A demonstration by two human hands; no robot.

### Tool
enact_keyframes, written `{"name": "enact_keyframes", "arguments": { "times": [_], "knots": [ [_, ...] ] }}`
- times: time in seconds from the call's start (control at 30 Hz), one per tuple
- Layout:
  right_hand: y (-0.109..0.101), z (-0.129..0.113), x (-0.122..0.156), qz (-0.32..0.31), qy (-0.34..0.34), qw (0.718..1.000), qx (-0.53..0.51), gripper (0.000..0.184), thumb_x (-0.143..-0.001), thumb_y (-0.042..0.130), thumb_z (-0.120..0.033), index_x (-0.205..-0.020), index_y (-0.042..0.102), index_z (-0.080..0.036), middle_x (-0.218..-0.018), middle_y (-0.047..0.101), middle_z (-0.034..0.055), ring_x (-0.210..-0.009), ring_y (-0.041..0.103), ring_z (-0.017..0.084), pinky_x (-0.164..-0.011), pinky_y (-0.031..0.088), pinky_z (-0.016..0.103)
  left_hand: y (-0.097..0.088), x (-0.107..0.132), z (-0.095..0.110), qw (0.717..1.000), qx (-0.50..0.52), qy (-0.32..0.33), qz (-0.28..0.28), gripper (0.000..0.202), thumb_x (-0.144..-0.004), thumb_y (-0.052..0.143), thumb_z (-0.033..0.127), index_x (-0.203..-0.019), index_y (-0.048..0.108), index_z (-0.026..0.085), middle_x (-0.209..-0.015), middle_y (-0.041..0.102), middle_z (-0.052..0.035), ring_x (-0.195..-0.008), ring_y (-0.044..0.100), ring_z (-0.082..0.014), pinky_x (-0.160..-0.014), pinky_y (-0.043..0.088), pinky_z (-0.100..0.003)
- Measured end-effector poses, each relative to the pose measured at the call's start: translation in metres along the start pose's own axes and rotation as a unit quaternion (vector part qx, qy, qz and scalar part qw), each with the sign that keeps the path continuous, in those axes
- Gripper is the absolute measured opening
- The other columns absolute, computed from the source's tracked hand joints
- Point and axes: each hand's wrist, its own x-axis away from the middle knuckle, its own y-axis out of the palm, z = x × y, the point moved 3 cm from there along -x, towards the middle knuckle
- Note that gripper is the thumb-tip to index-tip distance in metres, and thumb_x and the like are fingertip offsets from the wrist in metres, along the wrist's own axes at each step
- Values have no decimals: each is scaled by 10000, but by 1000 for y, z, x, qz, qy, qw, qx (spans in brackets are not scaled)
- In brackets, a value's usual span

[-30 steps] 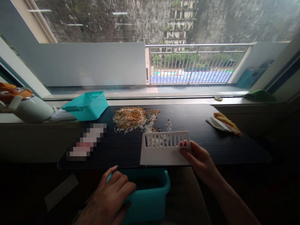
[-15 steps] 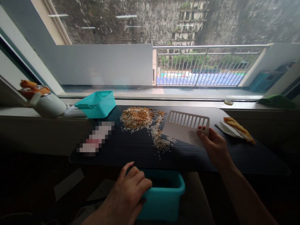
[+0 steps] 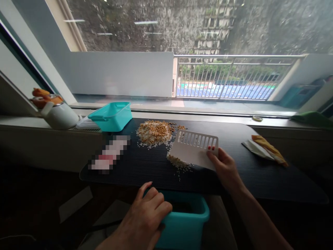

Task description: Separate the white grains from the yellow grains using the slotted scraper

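My right hand (image 3: 225, 169) grips a white slotted plastic scraper (image 3: 194, 151) by its right end. The scraper's lower edge rests on the dark table (image 3: 260, 173) against a small heap of white grains (image 3: 178, 162). Behind it lies a bigger pile of mixed yellow and white grains (image 3: 155, 131). My left hand (image 3: 145, 217) is closed over the rim of a teal plastic bin (image 3: 187, 218) held below the table's near edge.
A second teal bin (image 3: 111, 116) stands at the table's back left, beside a white pot (image 3: 59, 114) on the sill. A folded paper and an orange wrapper (image 3: 265, 147) lie at the right. A blurred flat item (image 3: 109, 156) lies left of the grains.
The scraper swung out to the right, then came back left and down behind a strip of white grains, bunching them into a small heap. My left hand stayed on the bin.
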Motion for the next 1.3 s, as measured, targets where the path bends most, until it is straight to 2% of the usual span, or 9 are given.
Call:
{"name": "enact_keyframes", "arguments": {
  "times": [0.1, 0.3, 0.4, 0.63, 0.87, 1.1, 1.3],
  "knots": [
    [-3, -6, 4, 3, -10, 1000, 2, 381, -680, 794, -459, -942, 700, -199, -778, 712, -1, -690, 625, 167, -649, 494, 270, 2, 0, -3, 1000, 1, 8, 12, 406, -625, 539, 28, -961, 517, 256, -873, 574, 23, -892, 510, -209, -1088, 224, -480],
    [-23, -10, 9, 58, -20, 998, 23, 368, -675, 786, -479, -918, 707, -214, -761, 713, -1, -678, 630, 181, -646, 498, 292, 0, -3, 1, 1000, -9, 16, 13, 434, -614, 546, 17, -974, 511, 258, -874, 567, 29, -884, 528, -204, -1086, 214, -457],
    [-28, -10, 12, 56, -17, 998, 28, 372, -666, 792, -482, -907, 710, -211, -763, 716, 4, -683, 635, 187, -646, 501, 297, -1, -4, 1, 1000, 0, 23, 20, 434, -619, 542, 18, -978, 517, 261, -869, 568, 36, -871, 523, -197, -1085, 190, -431],
    [-29, -11, 17, 52, 6, 998, -22, 325, -666, 811, -435, -900, 717, -231, -774, 721, -13, -708, 630, 170, -669, 495, 274, -2, -4, 3, 999, 19, 16, 22, 403, -646, 527, 20, -969, 536, 260, -878, 571, 34, -885, 516, -199, -1079, 165, -424],
    [-32, -12, 21, 39, 5, 999, -6, 334, -663, 807, -448, -897, 721, -226, -795, 731, 4, -724, 646, 191, -673, 509, 290, -3, -5, 3, 1000, 3, 13, 1, 410, -646, 541, 5, -969, 525, 258, -886, 571, 38, -892, 518, -196, -1085, 182, -432],
    [-32, -8, 14, 45, 2, 999, -10, 363, -652, 815, -454, -910, 720, -219, -781, 728, 5, -695, 647, 185, -648, 511, 287, -5, -5, 4, 999, 31, 8, 17, 399, -660, 527, -3, -963, 548, 255, -881, 576, 38, -889, 513, -197, -1079, 163, -423],
    [-24, -8, 14, 9, 12, 1000, -16, 346, -675, 803, -455, -920, 718, -227, -790, 729, 2, -724, 642, 185, -659, 509, 281, -5, -5, 4, 999, 31, 9, 15, 385, -669, 530, 2, -961, 541, 254, -879, 579, 39, -888, 515, -196, -1075, 168, -430]
  ]
}}
